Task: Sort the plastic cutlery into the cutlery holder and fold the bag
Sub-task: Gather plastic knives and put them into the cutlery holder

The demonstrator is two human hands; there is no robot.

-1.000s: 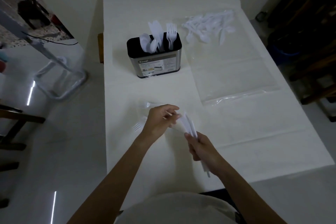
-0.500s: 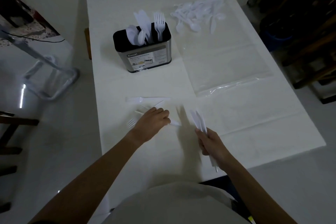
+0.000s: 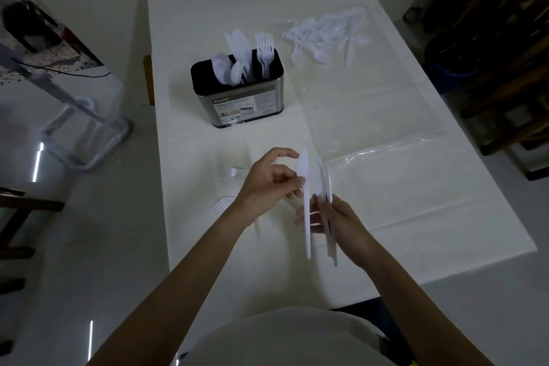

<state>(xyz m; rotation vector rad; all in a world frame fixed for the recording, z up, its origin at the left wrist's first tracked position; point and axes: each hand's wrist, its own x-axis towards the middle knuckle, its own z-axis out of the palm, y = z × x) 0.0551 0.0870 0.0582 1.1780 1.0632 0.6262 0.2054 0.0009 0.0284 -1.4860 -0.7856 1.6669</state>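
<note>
Closest in, the person's right hand (image 3: 335,217) has its grip clamped round a knife bundle (image 3: 329,184), blades up and handles poking out below the palm. The left hand (image 3: 267,184) looks to be pinching a single knife (image 3: 305,187) right beside that bundle, like it's feeding it in. Imo this is where it could go wrong. The handles are thin, slick plastic and not lined up, so a squeeze at a bad angle could fan the bundle out or let one slide through onto the desk (image 3: 430,217).

Just past the hands, two loose forks (image 3: 219,206) lie on the desk, left of the left wrist and near that side edge. A forearm could easily sweep them off.

Further back, the cutlery holder (image 3: 246,104) stands upright with spoons, knives and forks already in it. Jamming a whole bundle in at once could snag on what's standing there or land in the wrong compartment.

To its right the clear bag (image 3: 371,116) lies flat, with the spoon pile (image 3: 326,33) at its far end. Can't tell if the spoons are on it or inside it. Fold it before that's cleared and they scatter.
</note>
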